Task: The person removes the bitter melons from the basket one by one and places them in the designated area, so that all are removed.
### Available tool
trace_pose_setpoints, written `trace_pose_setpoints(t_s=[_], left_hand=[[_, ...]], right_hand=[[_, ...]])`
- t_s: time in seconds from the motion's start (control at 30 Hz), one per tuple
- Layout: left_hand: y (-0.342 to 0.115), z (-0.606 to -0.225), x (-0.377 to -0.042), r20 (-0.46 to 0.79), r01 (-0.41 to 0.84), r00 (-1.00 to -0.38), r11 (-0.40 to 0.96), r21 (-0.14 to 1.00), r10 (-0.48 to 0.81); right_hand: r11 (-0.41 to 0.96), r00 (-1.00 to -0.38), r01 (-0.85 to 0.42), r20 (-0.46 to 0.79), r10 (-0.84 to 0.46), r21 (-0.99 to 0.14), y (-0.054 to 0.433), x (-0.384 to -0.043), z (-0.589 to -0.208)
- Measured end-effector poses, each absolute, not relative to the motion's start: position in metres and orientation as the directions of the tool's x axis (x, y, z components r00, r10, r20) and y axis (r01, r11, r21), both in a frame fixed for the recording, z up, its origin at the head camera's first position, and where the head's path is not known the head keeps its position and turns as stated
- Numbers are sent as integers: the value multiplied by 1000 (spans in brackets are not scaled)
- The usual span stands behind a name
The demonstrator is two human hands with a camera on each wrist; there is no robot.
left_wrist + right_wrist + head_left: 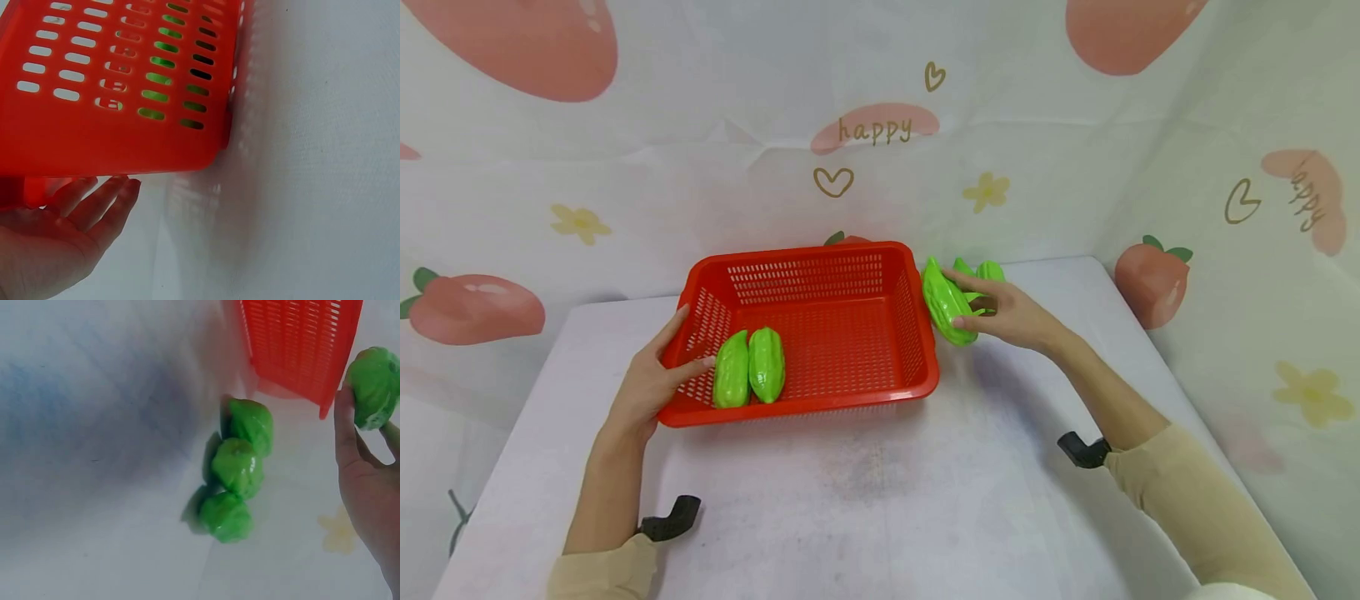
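Note:
My left hand (651, 379) grips the left rim of a red plastic basket (835, 406), thumb over the inside and fingers outside. From below, the left wrist view shows those fingers (103, 209) under the rim. Two green bitter melons lie side by side in the basket's left end, the left one (732, 371) close to my thumb and the other (767, 364) beside it. Beyond the basket's right side, my right hand (1011, 315) pinches another bitter melon (947, 304) between thumb and fingers, raised at rim height. The right wrist view shows this melon (373, 387) held by its sides.
Three more bitter melons (237, 467) lie in a row on the white tabletop (880, 508), right of the basket and partly behind my right hand in the head view. A printed cloth wall (737, 167) stands behind the table and along its right side.

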State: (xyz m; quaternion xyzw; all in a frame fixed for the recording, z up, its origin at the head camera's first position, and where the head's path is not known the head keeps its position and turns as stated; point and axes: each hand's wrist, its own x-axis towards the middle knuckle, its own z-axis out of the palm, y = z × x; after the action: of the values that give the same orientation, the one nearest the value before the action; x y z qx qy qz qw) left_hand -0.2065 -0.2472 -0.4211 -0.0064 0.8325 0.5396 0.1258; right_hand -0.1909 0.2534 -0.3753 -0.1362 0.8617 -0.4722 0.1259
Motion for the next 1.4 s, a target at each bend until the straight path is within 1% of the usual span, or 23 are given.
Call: trace_pose_setpoints(t_s=[0.3, 0.47, 0.7, 0.83, 1.0, 1.13, 1.4], left_hand=[[-243, -419, -203, -202, -145, -974, 418, 897, 97], [-241, -419, -203, -194, -139, -977, 412, 900, 94], [-240, -421, -201, -177, -124, -979, 398, 909, 99], [-240, -422, -200, -171, -122, -981, 398, 909, 89], [-241, -422, -200, -171, -124, -982, 405, 906, 81], [-242, -423, -201, -172, -127, -982, 404, 906, 79], [-242, -422, -199, -174, -127, -981, 405, 905, 81]], right_hand=[[523, -939, -64, -126, -319, -850, 269, -178, -389], [517, -945, -65, -114, -307, -853, 276, -175, -398], [547, -954, -62, -112, -279, -835, 278, -167, -408], [542, -956, -51, -117, -271, -839, 278, -165, -416], [533, -948, -22, -152, -281, -846, 276, -163, -423], [561, -949, -5, -173, -264, -828, 274, -156, -430], [611, -959, -15, -161, -233, -792, 272, -147, -438]])
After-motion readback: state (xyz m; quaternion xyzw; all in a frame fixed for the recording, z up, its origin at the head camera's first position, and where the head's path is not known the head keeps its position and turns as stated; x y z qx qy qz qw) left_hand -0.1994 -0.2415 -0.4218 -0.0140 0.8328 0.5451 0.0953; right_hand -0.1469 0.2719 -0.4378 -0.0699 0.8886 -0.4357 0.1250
